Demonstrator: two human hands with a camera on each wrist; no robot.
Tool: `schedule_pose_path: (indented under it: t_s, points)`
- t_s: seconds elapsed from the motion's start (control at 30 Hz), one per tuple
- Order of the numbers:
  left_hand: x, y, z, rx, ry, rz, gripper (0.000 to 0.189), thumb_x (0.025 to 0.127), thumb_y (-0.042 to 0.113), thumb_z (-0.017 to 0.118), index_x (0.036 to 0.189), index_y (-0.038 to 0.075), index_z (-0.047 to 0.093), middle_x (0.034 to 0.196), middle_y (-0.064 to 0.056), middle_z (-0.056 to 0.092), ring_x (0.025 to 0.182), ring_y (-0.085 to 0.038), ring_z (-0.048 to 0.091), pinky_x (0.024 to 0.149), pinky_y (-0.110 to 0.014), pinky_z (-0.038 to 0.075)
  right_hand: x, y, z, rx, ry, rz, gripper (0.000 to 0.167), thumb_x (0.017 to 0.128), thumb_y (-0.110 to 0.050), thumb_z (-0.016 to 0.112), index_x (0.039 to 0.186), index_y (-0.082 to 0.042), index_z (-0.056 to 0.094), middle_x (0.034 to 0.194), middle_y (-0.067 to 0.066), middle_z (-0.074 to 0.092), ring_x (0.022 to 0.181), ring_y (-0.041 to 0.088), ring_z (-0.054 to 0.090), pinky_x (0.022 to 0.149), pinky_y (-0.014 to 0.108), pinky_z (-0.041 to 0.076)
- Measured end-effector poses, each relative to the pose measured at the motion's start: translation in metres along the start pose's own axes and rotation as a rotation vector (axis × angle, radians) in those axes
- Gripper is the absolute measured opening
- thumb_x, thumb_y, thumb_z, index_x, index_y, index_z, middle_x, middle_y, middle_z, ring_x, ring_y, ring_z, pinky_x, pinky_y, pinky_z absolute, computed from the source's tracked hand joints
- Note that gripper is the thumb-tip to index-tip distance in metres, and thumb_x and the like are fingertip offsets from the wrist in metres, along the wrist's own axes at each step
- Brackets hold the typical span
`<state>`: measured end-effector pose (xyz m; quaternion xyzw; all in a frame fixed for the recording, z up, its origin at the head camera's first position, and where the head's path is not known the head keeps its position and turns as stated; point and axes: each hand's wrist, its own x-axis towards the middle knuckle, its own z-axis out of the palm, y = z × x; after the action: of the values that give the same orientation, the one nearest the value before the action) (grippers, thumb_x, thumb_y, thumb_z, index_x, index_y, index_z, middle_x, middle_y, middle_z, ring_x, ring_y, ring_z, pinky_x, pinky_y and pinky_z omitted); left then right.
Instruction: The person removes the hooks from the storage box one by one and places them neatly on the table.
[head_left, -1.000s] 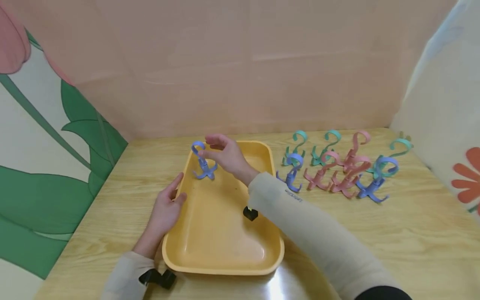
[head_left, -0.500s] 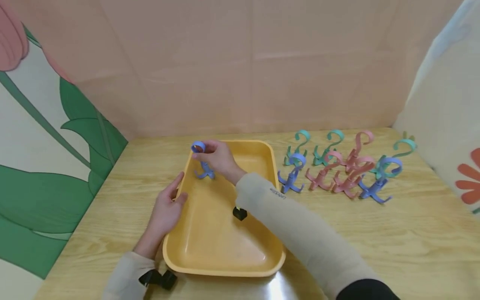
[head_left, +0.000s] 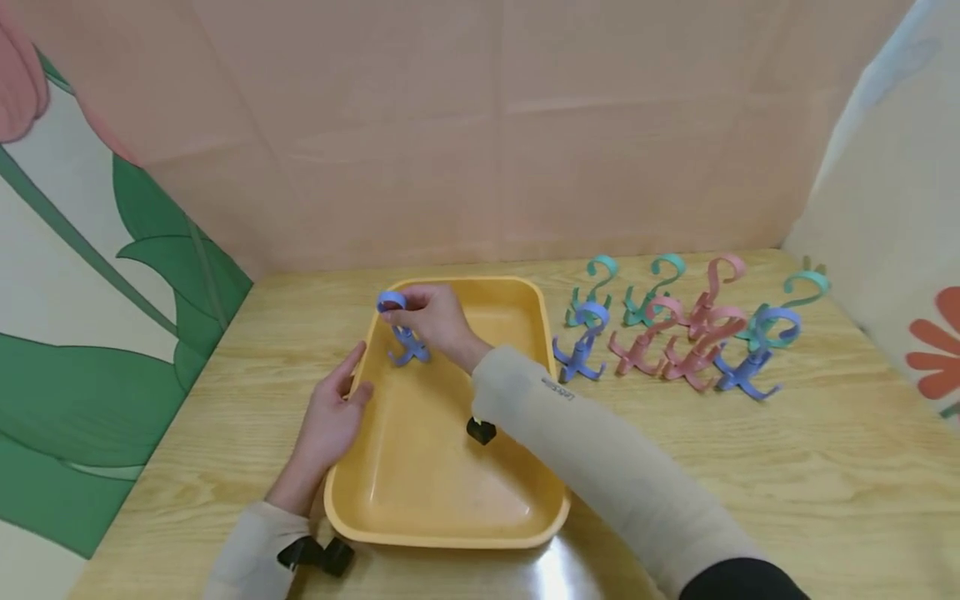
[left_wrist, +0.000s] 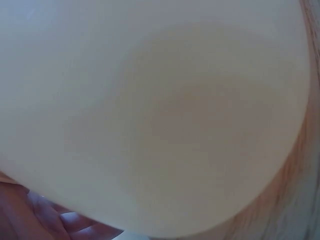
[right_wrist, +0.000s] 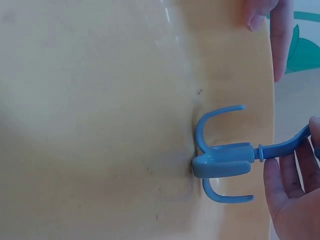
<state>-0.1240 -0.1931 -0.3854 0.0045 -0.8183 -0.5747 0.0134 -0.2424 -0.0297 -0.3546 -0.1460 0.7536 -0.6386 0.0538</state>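
Observation:
In the head view my right hand (head_left: 441,321) pinches the curved top of a blue multi-prong hanging hook (head_left: 408,347) at the far left corner of a yellow plastic tray (head_left: 450,540). The right wrist view shows this blue hook (right_wrist: 227,162) with its prongs inside the tray and its stem between thumb and fingers. My left hand (head_left: 333,417) holds the tray's left rim, thumb on the inner side and fingers along the outside. Pale tray wall (left_wrist: 150,125) fills most of the left wrist view.
Right of the tray, several similar hooks stand on the wooden table (head_left: 750,483): green (head_left: 596,292), pink (head_left: 693,358) and blue (head_left: 742,375). A pink backdrop (head_left: 487,150) closes off the back, with patterned panels at both sides.
My right hand has moved left from beside the blue hook and closed its fingers on the hook's upper part. The left hand has stayed on the tray's rim.

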Motion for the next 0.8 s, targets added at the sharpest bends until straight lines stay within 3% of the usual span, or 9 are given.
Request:
schedule_pose_path:
  t_s: [0.53, 0.8]
  points:
    - [-0.001, 0.000, -0.001, 0.016, -0.007, -0.004, 0.057, 0.103, 0.005, 0.048, 0.158, 0.015, 0.034, 0.120, -0.032, 0.063, 0.091, -0.036, 0.070, 0.070, -0.036, 0.061, -0.021, -0.016, -0.020, 0.043, -0.019, 0.031, 0.016, 0.088, -0.011, 0.079, 0.103, -0.006, 0.079, 0.099, 0.002, 0.076, 0.092, 0.015, 0.071, 0.087, 0.029, 0.056]
    - [-0.001, -0.001, -0.002, 0.021, 0.001, 0.002, 0.057, 0.103, 0.005, 0.048, 0.158, 0.015, 0.035, 0.120, -0.031, 0.064, 0.092, -0.036, 0.070, 0.070, -0.035, 0.060, -0.040, -0.028, -0.033, 0.050, -0.060, 0.004, 0.014, 0.089, -0.015, 0.078, 0.102, -0.008, 0.078, 0.099, 0.001, 0.076, 0.094, 0.016, 0.071, 0.090, 0.040, 0.056]
